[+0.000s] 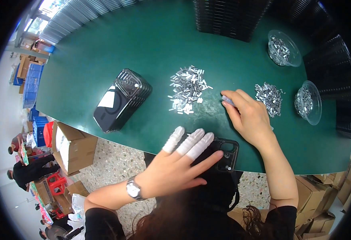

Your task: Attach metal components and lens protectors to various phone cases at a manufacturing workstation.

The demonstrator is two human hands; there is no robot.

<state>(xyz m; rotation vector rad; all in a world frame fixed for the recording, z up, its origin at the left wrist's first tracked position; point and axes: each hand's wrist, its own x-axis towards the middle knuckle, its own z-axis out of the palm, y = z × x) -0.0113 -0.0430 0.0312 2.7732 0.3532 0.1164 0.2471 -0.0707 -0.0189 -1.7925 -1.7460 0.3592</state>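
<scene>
My left hand (175, 168), with white finger cots on several fingers and a watch at the wrist, lies with fingers stretched over a black phone case (227, 162) at the table's near edge. The hand hides most of that case; its camera end shows at the right. My right hand (249, 116) is closed in a pinch on a small translucent piece (227, 100), its kind unclear. Between and beyond the hands lies a heap of small silver and black pieces (188, 89). A second heap of such pieces (269, 98) is just right of my right hand.
A stack of black phone cases (123, 102) stands on the green table (155, 48) at the left. Two clear bowls (294, 60) (316, 116) of small pieces sit at the right. Tall stacks of black trays (231, 20) rise at the back. Cartons (81, 148) and people are off left.
</scene>
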